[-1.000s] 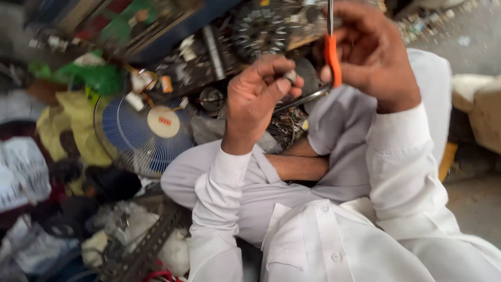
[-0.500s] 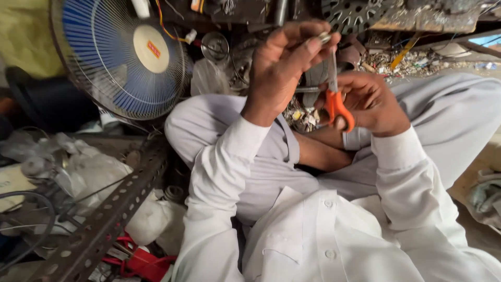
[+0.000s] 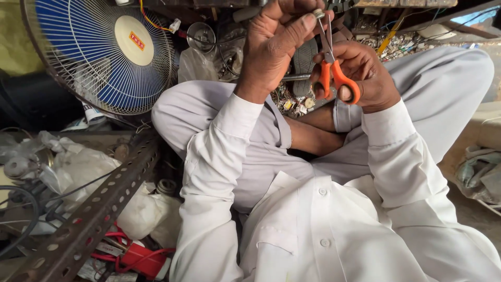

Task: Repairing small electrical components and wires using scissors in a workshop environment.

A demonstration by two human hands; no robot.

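1. Small grey metal part (image 3: 318, 13), at 12 o'clock: light, rigid, slip-prone; left hand (image 3: 276, 44) pinches it at fingertips.
2. Orange-handled steel scissors (image 3: 334, 73): stiff, sharp; right hand (image 3: 365, 75) grips loops, blades up touching the part.

white long-sleeved shirt (image 3: 334, 230) | buttoned front | pale grey trousers (image 3: 433, 89)

Cluttered repair workshop, caged blue fan (image 3: 112, 52), slotted metal angle bar (image 3: 99, 209), loose wires (image 3: 21, 209)
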